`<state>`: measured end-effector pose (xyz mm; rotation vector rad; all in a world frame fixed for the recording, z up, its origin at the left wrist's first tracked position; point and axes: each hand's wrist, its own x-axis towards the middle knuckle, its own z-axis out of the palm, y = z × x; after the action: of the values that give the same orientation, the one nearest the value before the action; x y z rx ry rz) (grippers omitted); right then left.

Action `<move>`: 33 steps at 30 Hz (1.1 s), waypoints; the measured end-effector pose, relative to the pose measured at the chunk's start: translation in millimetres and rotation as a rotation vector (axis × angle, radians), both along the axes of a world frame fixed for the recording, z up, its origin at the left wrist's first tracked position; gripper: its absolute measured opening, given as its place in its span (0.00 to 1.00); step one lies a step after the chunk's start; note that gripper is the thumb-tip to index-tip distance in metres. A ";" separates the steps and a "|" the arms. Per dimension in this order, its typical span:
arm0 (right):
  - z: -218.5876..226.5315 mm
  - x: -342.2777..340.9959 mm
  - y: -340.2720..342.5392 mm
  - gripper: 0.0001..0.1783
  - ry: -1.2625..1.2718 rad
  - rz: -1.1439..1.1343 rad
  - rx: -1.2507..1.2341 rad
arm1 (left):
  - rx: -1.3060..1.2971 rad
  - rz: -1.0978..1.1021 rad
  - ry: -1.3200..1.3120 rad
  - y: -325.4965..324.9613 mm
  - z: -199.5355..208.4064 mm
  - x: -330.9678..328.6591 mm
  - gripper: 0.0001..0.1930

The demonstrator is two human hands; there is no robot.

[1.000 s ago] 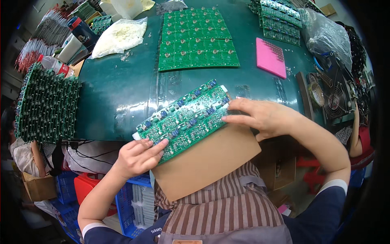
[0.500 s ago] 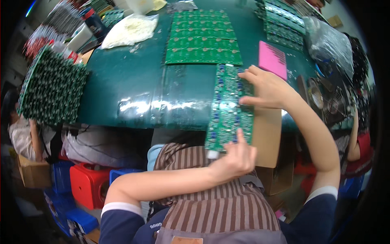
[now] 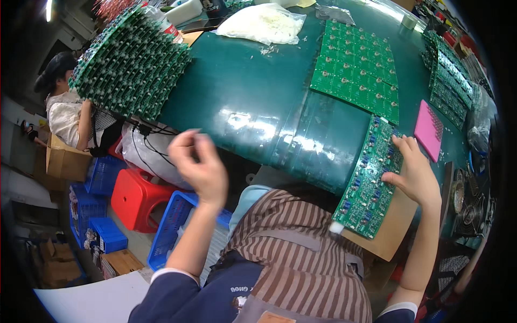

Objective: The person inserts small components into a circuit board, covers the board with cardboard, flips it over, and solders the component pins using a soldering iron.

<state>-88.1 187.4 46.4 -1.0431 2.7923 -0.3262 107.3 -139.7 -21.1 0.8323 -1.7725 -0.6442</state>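
Note:
A long green circuit board crowded with small parts lies slanted at the front right, its near end past the table edge over a cardboard box. My right hand rests on its right side, with thumb and index finger spread apart on the top surface. A white piece sits at the board's near left corner. My left hand is raised off the table's front edge, fingers loosely curled and slightly blurred, with nothing visible in it. Nearest to it is a thick stack of populated circuit boards at the left.
Farther back lies a panel of green boards. A pink block stands right of it. At the back is a bag of pale bits. Below are a red stool, a blue crate and the cardboard box. Another person sits at left.
My left hand has left the circuit board, where its index finger pointed, and swung up to the left. My right hand stays on the board. The view has turned left.

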 end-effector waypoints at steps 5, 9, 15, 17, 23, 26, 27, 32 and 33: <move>-4.4 -1.2 1.6 0.45 -0.078 0.061 -0.144 | 0.182 0.170 -0.001 -128.4 -74.9 39.6 0.27; -25.3 -3.6 3.0 0.44 -0.034 0.061 -0.237 | 0.291 0.018 -0.096 -153.7 -88.4 59.6 0.22; -34.9 5.9 21.5 0.43 -0.055 -0.028 -0.317 | 0.021 0.047 -0.366 -136.4 -64.5 65.4 0.14; -29.5 10.5 21.9 0.40 -0.020 -0.002 -0.404 | -0.222 0.046 -0.424 -96.8 -29.0 57.8 0.11; -6.1 35.7 94.7 0.10 0.082 -0.716 -1.215 | 0.061 -0.279 -0.546 -6.6 52.4 -25.7 0.11; -9.2 49.1 170.6 0.12 -0.155 -1.193 -1.959 | -0.107 -0.775 -0.418 0.5 61.2 -71.2 0.10; -20.1 51.3 204.7 0.14 -0.366 -1.228 -2.113 | -0.221 -0.870 -0.330 14.2 67.0 -92.7 0.10; -53.7 19.9 271.9 0.19 -0.933 -1.340 -2.606 | -0.569 -0.843 0.036 34.7 127.8 -181.6 0.09; -57.3 10.0 276.6 0.20 -0.994 -1.345 -2.640 | -0.577 -0.792 0.086 34.3 152.7 -191.0 0.10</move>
<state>-78.1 464.0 -10.9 -1.1343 -0.1303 2.8325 -83.7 -105.4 131.6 -0.3141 -2.0385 -0.5908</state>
